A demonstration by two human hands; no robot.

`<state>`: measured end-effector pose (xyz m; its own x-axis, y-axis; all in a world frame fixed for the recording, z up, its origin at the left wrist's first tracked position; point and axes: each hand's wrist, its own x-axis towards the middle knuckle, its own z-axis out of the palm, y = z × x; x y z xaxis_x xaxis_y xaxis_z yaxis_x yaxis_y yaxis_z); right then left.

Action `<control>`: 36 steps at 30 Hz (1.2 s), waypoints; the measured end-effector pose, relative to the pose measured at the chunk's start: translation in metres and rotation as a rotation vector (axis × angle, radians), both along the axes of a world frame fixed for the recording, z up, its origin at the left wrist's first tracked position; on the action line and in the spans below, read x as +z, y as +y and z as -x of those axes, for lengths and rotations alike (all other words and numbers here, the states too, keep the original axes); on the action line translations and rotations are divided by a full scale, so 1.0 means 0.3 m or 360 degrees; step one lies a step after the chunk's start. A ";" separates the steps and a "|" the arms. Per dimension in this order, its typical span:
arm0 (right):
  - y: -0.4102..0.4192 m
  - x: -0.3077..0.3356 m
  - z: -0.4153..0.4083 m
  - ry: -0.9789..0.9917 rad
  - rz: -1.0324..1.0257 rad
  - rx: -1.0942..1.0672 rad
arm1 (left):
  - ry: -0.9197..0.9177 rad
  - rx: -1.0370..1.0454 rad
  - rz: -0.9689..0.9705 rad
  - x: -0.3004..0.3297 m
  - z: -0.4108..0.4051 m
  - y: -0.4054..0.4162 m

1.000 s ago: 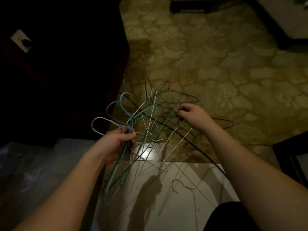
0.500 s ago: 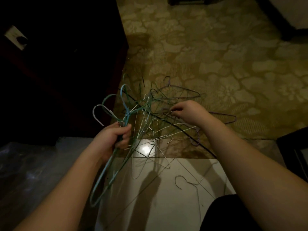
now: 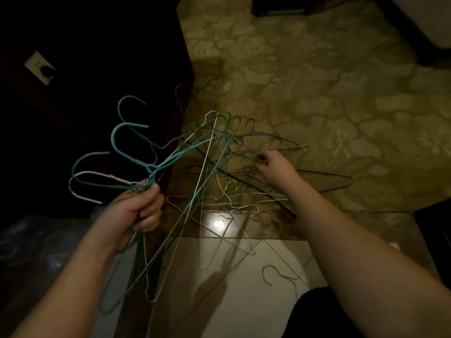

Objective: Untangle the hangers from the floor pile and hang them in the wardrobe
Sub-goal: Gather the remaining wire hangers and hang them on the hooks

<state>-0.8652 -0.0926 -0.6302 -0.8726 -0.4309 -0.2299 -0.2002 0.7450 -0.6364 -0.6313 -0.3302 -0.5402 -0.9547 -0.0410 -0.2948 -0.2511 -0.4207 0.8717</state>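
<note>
Both forearms are bare, with no sleeves showing. The left hand (image 3: 136,211) and right hand (image 3: 275,169) wear no gloves. Dark clothing (image 3: 317,315) shows below.

Beyond the left hand's curled fingers (image 3: 146,211), the dark wardrobe (image 3: 85,69) is lost in shadow. The necks of the bunched green, blue and white wire hangers (image 3: 136,167) vanish inside that grip. The right hand's fingers (image 3: 262,158) are blurred; what they pinch in the tangled floor pile of wire hangers (image 3: 244,172) cannot be told.
</note>
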 end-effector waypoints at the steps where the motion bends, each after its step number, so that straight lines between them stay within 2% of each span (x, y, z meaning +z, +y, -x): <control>1: -0.010 0.008 0.009 0.0036 0.0080 -0.0078 | 0.0007 0.0000 0.0009 0.010 -0.014 -0.007; 3: -0.033 0.037 0.023 0.0092 0.0180 -0.0140 | 0.0017 -0.0012 0.0010 0.035 -0.036 -0.018; 6: -0.078 0.073 0.062 0.0121 0.0212 -0.0030 | 0.0051 -0.0093 -0.0063 0.053 -0.054 -0.050; 9: -0.125 0.111 0.111 0.0138 0.0137 0.0205 | 0.0177 -0.0314 -0.0471 0.052 -0.060 -0.076; 13: -0.126 0.167 0.158 0.0164 0.0000 0.0416 | 0.0193 -0.0290 -0.0906 0.053 -0.072 -0.079; 14: -0.110 0.175 0.169 0.0201 0.0028 0.0448 | 0.0178 -0.0268 -0.0870 0.058 -0.073 -0.078; 15: -0.089 0.188 0.179 0.0245 0.0042 0.0462 | 0.0135 -0.0207 -0.0659 0.060 -0.074 -0.078; 17: -0.047 0.222 0.198 0.0315 0.0021 0.0481 | 0.0075 -0.0075 0.0013 0.056 -0.088 -0.076; 18: -0.026 0.241 0.210 0.0337 -0.0001 0.0502 | 0.0042 -0.0033 0.0176 0.061 -0.090 -0.071; 23: 0.050 0.375 0.272 0.0348 -0.0165 0.0534 | -0.0005 -0.0002 0.0425 0.077 -0.074 -0.047; 27: 0.054 0.451 0.281 0.0698 -0.0575 0.0584 | -0.0099 -0.0083 0.0489 0.071 -0.056 -0.029; 31: 0.022 0.476 0.256 0.0863 -0.0811 0.0689 | -0.0083 -0.0141 0.0480 0.076 -0.028 -0.005; 34: -0.017 0.446 0.244 0.0861 -0.1080 0.0760 | -0.0028 -0.0196 0.0493 0.076 -0.010 0.007; 36: -0.013 0.434 0.260 0.0729 -0.1121 0.0664 | -0.0010 -0.0187 0.0524 0.068 0.000 0.010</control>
<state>-0.9431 -0.0966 -0.5002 -0.7491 -0.6216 -0.2290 -0.6574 0.7402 0.1409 -0.6312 -0.3273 -0.5197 -0.9567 -0.0249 -0.2899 -0.2869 -0.0850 0.9542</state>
